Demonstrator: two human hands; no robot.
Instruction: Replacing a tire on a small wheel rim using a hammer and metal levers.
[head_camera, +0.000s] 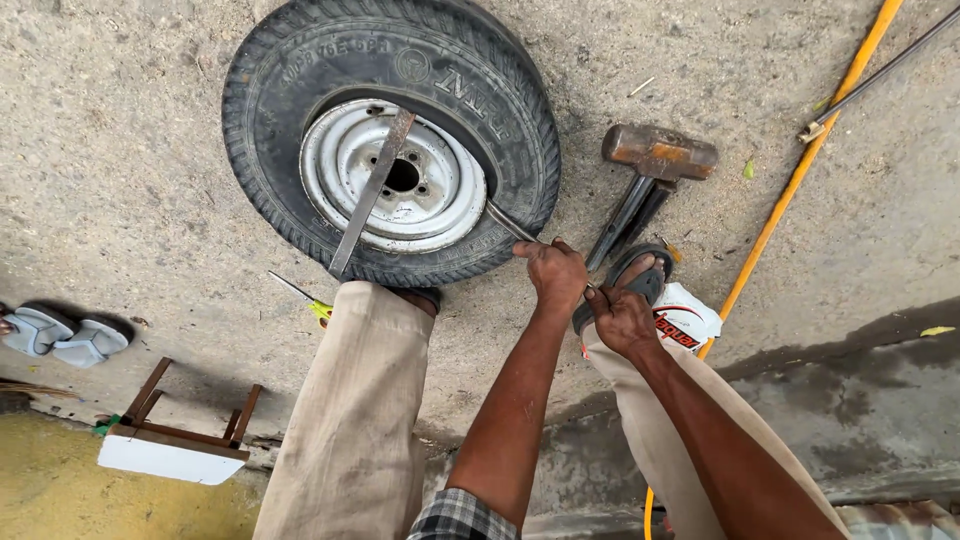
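A black tyre (300, 60) on a silver steel rim (440, 200) lies flat on the concrete. One flat tyre iron (372, 190) is stuck between rim and tyre and rests across the wheel. A second tyre iron (508, 224) is wedged under the tyre bead at the right. My left hand (552, 272) grips this second iron near its handle end, and my right hand (622, 318) holds the same bar just behind it. My left foot presses on the tyre's near edge.
A rusty sledgehammer (655, 155) lies right of the tyre. A yellow hose (800, 170) and a thin metal rod (880, 75) run diagonally at the right. A yellow-handled screwdriver (305, 297), a pair of grey sandals (62, 335), an overturned small stool (175, 440) and a white bottle (690, 318) lie nearby.
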